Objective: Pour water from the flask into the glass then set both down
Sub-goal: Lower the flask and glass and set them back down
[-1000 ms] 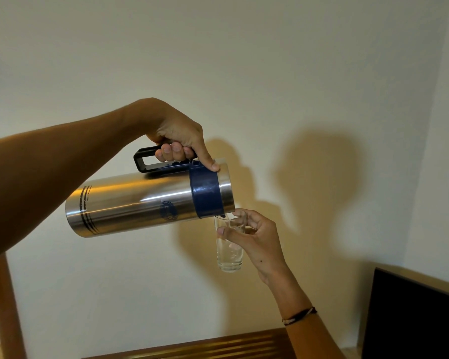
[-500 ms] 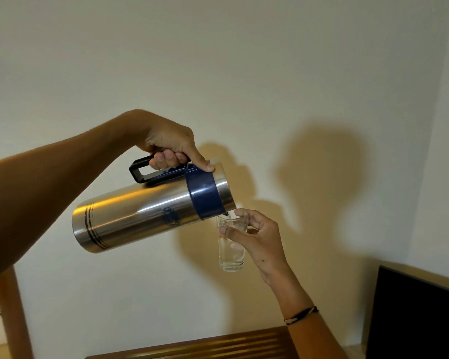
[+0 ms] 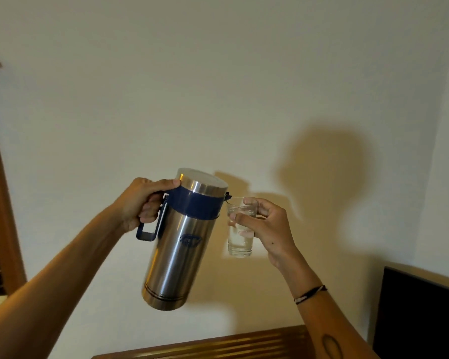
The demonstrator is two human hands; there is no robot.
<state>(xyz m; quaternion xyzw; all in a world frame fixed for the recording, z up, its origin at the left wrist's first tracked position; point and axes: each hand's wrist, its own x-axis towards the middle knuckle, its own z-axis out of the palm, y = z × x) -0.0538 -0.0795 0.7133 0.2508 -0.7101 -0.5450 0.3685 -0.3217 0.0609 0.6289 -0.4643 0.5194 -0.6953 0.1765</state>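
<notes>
A steel flask [image 3: 182, 244] with a blue collar and blue handle hangs in the air, nearly upright and leaning slightly right at the top. My left hand [image 3: 143, 203] grips its handle, thumb on the collar. Right beside the flask's spout is a clear glass [image 3: 240, 229] holding water, upright, with my right hand [image 3: 263, 224] wrapped around it from the right. The spout sits level with the glass rim, just left of it. Both are held up in front of a plain wall.
A wooden surface [image 3: 218, 344] runs along the bottom edge below the hands. A dark screen [image 3: 420, 314] stands at the lower right. A wooden frame [image 3: 0, 203] rises along the left edge.
The flask has swung from almost lying on its side, spout over the glass, to nearly upright. My left hand dropped lower with it. The glass stayed almost in place.
</notes>
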